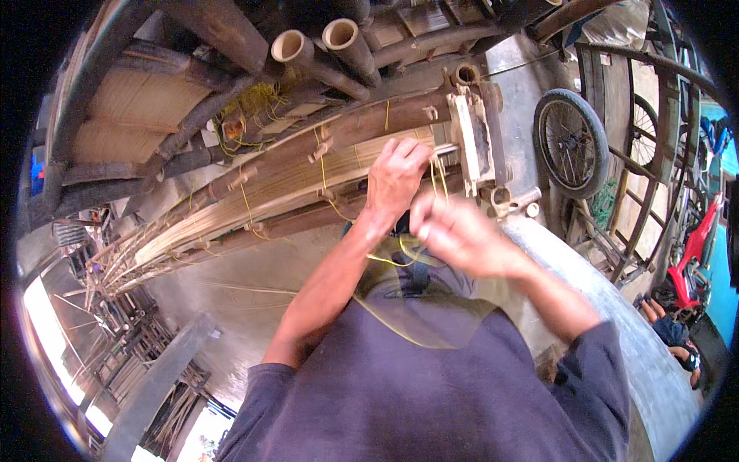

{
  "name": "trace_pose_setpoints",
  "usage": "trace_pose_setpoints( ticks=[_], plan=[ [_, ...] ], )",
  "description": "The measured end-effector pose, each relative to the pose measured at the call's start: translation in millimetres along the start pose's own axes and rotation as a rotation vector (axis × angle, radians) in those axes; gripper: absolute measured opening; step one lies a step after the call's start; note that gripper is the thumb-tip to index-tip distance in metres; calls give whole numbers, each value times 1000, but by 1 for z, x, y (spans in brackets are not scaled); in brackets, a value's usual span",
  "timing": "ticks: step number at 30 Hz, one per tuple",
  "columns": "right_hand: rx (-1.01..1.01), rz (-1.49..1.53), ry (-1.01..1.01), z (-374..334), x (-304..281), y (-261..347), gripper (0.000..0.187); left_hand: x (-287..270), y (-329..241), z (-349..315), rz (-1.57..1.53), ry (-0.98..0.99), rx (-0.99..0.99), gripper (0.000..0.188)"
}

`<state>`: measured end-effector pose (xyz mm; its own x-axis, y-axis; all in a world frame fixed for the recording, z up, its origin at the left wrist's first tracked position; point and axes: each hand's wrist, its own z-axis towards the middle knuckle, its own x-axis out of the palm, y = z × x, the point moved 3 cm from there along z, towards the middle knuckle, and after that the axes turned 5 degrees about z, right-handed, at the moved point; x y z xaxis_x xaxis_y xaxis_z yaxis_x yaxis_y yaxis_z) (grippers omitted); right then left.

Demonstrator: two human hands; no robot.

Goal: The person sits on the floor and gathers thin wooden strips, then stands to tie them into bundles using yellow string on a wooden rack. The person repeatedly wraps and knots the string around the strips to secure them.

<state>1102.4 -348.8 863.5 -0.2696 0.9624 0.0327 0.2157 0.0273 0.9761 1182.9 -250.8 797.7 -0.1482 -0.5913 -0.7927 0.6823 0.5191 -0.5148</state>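
My left hand (396, 175) is closed at the right end of a long bundle of thin pale bamboo strips (350, 163), its fingers pinched on a thin yellow string. Close below and to the right, my right hand (464, 237) is blurred by motion, its fingers curled in on the same string. A stretch of yellow string (439, 175) runs between the two hands. More of it loops down over my dark shirt. The strips lie lengthwise between brown bamboo poles, with several yellow ties (322, 165) spaced along them.
A pale wooden end frame (463, 138) closes off the poles at right. Cut bamboo tubes (289, 46) jut out above the bundle. A spoked wheel (571, 144) stands to the right, by a wooden rack. Another person (672, 331) is at far right, near a red motorbike (693, 258).
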Motion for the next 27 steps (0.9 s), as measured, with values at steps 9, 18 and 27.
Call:
trace_pose_setpoints(
  ticks=[9, 18, 27],
  plan=[
    [157, 185, -731, -100, -13, -78, 69, -15, -7, 130, -748, 387, -245, 41],
    [577, -635, -925, -223, 19, -216, 39, 58, 150, 121, -622, 655, -727, 48],
    [36, -490, -815, 62, 136, -73, 17, -50, 182, 33, -942, 829, -553, 35]
  ],
)
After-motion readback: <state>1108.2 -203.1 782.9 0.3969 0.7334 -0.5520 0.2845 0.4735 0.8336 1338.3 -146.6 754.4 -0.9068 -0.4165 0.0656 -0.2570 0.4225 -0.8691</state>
